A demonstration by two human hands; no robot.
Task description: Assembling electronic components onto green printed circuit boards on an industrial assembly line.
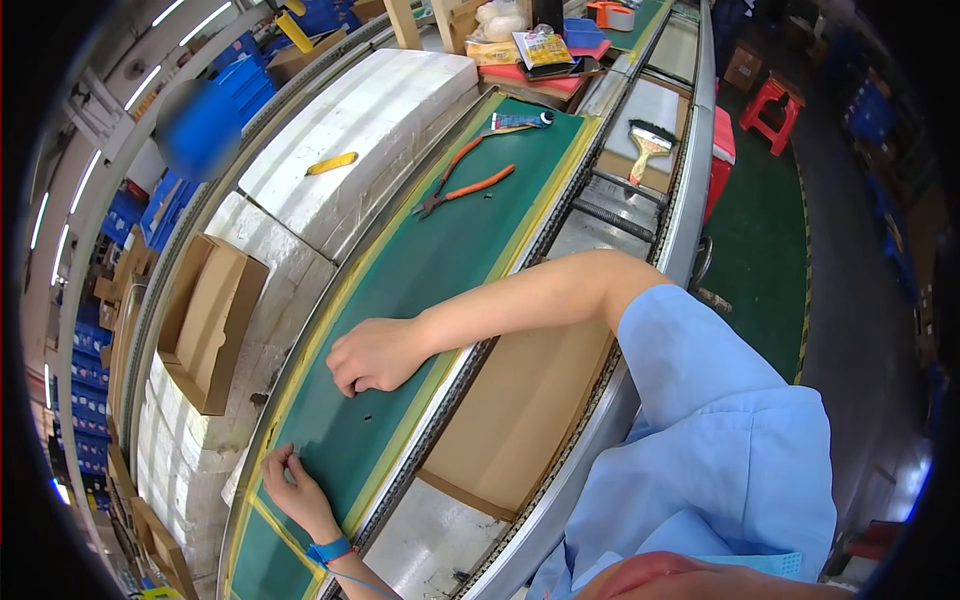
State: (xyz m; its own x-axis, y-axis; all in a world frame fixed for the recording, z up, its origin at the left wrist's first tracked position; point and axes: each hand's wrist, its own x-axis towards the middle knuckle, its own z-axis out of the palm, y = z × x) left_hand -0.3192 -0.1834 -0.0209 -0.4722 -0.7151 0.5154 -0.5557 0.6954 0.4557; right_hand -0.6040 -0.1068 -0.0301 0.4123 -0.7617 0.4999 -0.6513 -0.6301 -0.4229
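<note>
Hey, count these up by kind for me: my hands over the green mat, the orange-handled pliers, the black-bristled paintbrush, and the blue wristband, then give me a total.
Hands: 2, the left hand and the right hand
Orange-handled pliers: 1
Black-bristled paintbrush: 1
Blue wristband: 1
Total: 5

A tiny dark piece (pixel 368 418) is lying by itself on the green, yellow-edged desk (pixel 400 265), left of centre in the lower half of the frame, its exact shape being too small to tell.
</note>
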